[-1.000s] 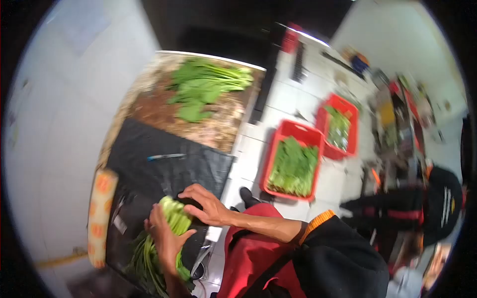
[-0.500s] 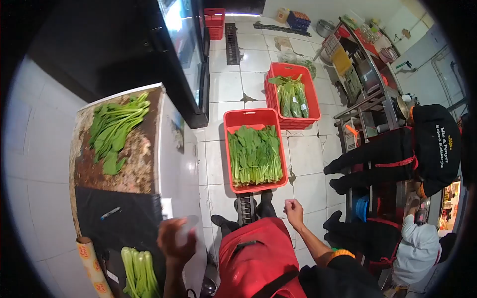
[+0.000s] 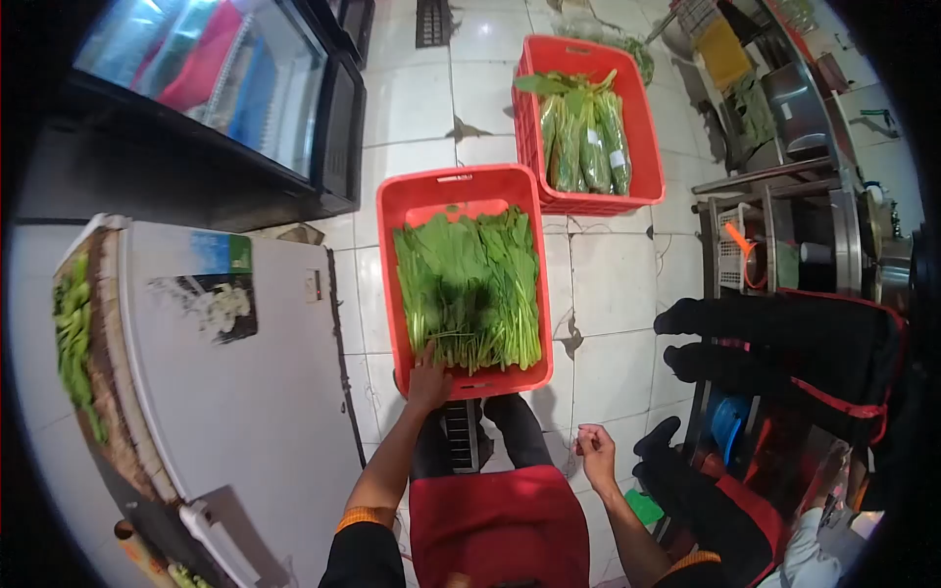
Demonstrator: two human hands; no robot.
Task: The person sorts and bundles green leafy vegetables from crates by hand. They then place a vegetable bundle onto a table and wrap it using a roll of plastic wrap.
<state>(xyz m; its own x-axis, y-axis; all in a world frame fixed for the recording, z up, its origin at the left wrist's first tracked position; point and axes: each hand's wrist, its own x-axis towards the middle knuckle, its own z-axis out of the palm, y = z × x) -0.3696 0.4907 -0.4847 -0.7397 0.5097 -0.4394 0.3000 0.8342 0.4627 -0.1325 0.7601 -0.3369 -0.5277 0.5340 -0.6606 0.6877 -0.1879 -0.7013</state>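
Observation:
My left hand [image 3: 428,384] reaches over the near rim of a red plastic crate [image 3: 386,294], its fingers stretched toward the cut stem ends. Leafy greens [image 3: 461,255] with pale green stems fill this crate in a row, leaves pointing away from me. The fingertips are at the stems on the left side; whether they press on them I cannot tell. To the right of my apron, my right hand [image 3: 596,458] hangs in the air with its fingers curled in and nothing visible in them.
Behind stands a second red crate [image 3: 647,162] with plastic-wrapped greens [image 3: 593,142]. On my left are a white chest [image 3: 235,392] with greens [image 3: 74,343] on top and a glass-door fridge [image 3: 333,137]. To the right, co-workers' legs [image 3: 755,328] stretch beside metal shelving [image 3: 814,176].
My left hand has moved from beside the chest down to the crate's near edge. My right hand is lower in view. The view has tipped down, closer to the crates.

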